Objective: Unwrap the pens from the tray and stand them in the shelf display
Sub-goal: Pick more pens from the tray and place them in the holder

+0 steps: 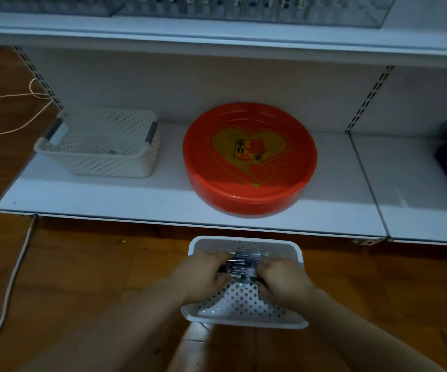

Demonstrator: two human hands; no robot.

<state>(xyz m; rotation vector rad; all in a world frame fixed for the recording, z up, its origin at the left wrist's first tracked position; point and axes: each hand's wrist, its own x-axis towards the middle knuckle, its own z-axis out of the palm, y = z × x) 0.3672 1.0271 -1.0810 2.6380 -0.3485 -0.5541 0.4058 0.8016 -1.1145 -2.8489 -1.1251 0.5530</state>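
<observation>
A: Pens [244, 265], a bundle of them, lie across the white perforated tray [246, 310] that sits on the wooden floor [82, 277] just in front of the shelf unit. What do we make of the hands?

B: We see the left hand [203, 272] at one end of the bundle and the right hand [281, 277] at the other, fingers of both curled round the pens and gripping them. Whether the pens are wrapped, we cannot tell; they are blurred.

A: And higher up in the same head view?

B: On the lower white shelf [136, 200] we find a round red tin [249, 159] with a yellow heart on top, and well apart to its left a cream lattice basket [99, 146] with something small inside. Above, on the upper shelf, we make out a clear display rack [244, 9]. A pale cable [5, 285] runs over the floor at the left.
</observation>
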